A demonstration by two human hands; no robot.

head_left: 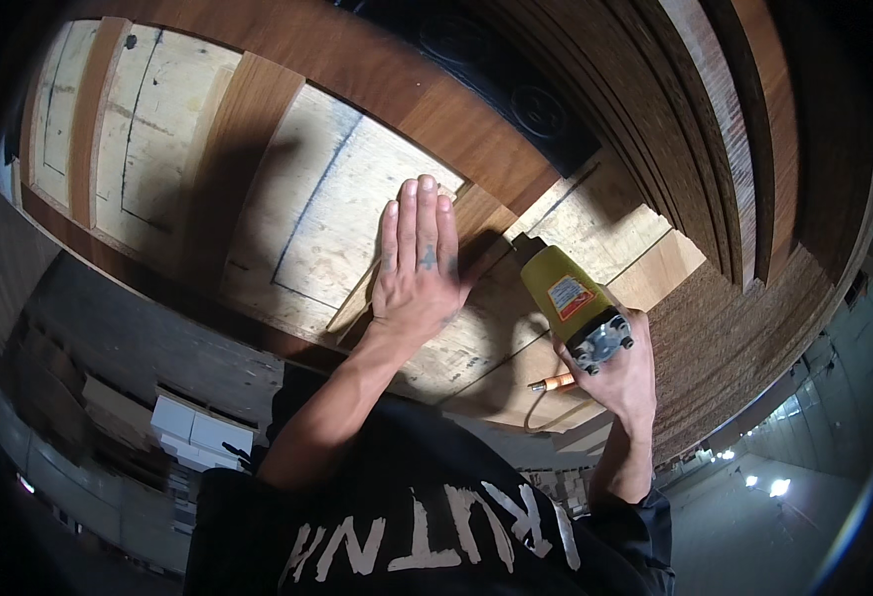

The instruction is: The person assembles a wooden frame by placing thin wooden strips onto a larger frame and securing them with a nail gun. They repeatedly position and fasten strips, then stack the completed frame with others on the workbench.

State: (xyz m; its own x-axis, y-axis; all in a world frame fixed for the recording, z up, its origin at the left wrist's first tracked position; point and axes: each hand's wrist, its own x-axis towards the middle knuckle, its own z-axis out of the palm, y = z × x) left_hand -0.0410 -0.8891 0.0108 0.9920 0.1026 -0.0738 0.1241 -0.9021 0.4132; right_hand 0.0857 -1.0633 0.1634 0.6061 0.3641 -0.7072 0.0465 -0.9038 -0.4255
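Brown wood makes the long upper board (427, 114) and the short strip (486, 212) that meets its edge. The left hand (419, 278) lies flat over this strip, probably so that it cannot slide; its four fingers (427, 214) are pressed together and straight, while the thumb stretches away toward the right. Beside it, the yellow nail gun (564, 293) is held by the right hand (627, 372), which is closed around the handle; most of its fingers are hidden behind the tool. The nose points toward the strip's end near the long board, perhaps because the joint is there, but I cannot tell whether it touches the wood. An orange piece (556, 382), maybe a hose fitting, is just below this hand.

There is no container in the usual sense near the hands, but the broad crosspiece (248, 129) and the lower rail (139, 270) form, with the upper board, shallow open bays. In them one sees the pale tabletop (302, 189) with dark drawn lines, which perhaps guide where the pieces should lie. Farther off, at lower left, are white box-like things (203, 427); their inside is not visible.
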